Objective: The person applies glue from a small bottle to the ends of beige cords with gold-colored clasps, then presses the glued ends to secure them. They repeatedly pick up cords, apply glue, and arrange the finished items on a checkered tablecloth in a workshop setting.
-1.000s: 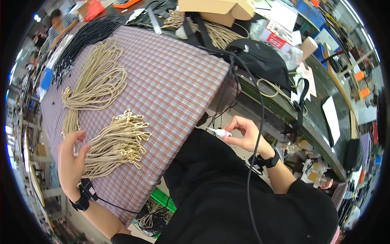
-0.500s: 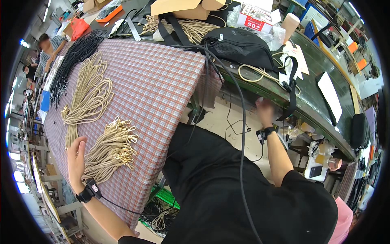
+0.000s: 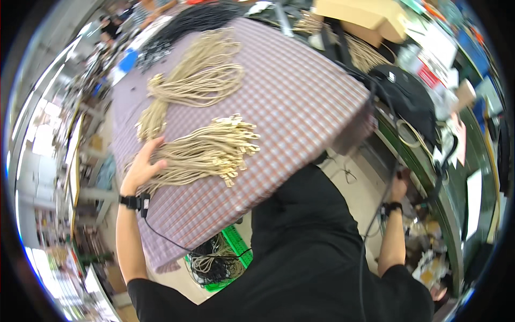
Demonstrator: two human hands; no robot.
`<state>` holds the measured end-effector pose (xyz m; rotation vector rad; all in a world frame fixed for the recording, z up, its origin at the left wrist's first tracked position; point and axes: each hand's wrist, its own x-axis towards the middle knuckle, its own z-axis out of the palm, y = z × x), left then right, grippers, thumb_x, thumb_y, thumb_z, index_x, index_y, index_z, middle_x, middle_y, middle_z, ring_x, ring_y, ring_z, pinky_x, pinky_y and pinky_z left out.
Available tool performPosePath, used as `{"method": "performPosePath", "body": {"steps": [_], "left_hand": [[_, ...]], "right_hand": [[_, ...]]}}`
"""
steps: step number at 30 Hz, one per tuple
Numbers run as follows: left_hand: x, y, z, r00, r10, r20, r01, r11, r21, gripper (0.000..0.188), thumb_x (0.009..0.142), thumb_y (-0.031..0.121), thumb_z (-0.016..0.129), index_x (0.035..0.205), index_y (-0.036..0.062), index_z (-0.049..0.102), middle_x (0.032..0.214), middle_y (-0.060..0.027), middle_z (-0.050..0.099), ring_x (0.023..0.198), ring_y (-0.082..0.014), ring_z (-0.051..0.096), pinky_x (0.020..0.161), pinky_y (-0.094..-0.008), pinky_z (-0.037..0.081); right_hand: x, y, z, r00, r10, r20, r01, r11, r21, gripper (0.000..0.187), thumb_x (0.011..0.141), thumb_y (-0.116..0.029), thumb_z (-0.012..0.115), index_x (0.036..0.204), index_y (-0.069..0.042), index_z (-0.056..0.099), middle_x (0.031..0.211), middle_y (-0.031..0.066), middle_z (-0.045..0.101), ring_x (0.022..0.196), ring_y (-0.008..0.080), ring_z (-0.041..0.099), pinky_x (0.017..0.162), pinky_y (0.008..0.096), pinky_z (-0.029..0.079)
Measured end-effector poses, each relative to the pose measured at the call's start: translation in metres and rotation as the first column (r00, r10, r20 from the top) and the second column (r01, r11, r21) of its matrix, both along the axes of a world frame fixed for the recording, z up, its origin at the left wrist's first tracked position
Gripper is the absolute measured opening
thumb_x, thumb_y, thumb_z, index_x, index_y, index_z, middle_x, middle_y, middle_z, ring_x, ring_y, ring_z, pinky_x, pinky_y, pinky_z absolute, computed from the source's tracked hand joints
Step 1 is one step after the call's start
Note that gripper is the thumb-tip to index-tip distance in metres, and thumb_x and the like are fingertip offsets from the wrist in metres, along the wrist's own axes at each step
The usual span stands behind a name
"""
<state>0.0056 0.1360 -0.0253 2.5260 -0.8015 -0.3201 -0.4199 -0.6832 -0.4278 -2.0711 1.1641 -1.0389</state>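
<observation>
My left hand point(image 3: 142, 169) lies at the tail end of a bundle of beige cords point(image 3: 196, 155), thumb and fingers apart. The cords' gold-coloured metal ends fan out away from the hand, across the checked tablecloth point(image 3: 300, 91). Just beyond is a looped bundle of longer beige cords point(image 3: 206, 80), gathered near its left end. My right hand point(image 3: 399, 184) hangs low on the right, beside the edge of the green workbench point(image 3: 448, 214). Blur hides its fingers.
Black cords point(image 3: 188, 27) cover the table's far left. Under the table stands a green crate point(image 3: 234, 244) of tangled cords. The workbench holds a black bag point(image 3: 410, 96) and an open cardboard box point(image 3: 365, 19). A dark cable point(image 3: 370, 225) hangs across my front.
My view has swung left, so the table sits further right in it. My left hand's thumb has spread, with the hand closer over the cord tails. The right hand stays low beside the workbench.
</observation>
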Motion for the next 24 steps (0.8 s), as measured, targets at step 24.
{"method": "performPosePath", "body": {"steps": [24], "left_hand": [[-0.074, 0.038, 0.040, 0.971, 0.212, 0.110, -0.236, 0.921, 0.309, 0.100, 0.064, 0.018, 0.105, 0.153, 0.0006, 0.062, 0.141, -0.0185, 0.067, 0.138, -0.0408, 0.062, 0.117, -0.0475, 0.051]], "right_hand": [[0.006, 0.074, 0.025, 0.989, 0.072, -0.128, -0.083, 0.993, -0.080, 0.029, 0.096, -0.023, 0.088, 0.111, 0.000, 0.077, 0.107, 0.0156, 0.078, 0.101, 0.0277, 0.073, 0.093, 0.0415, 0.057]]}}
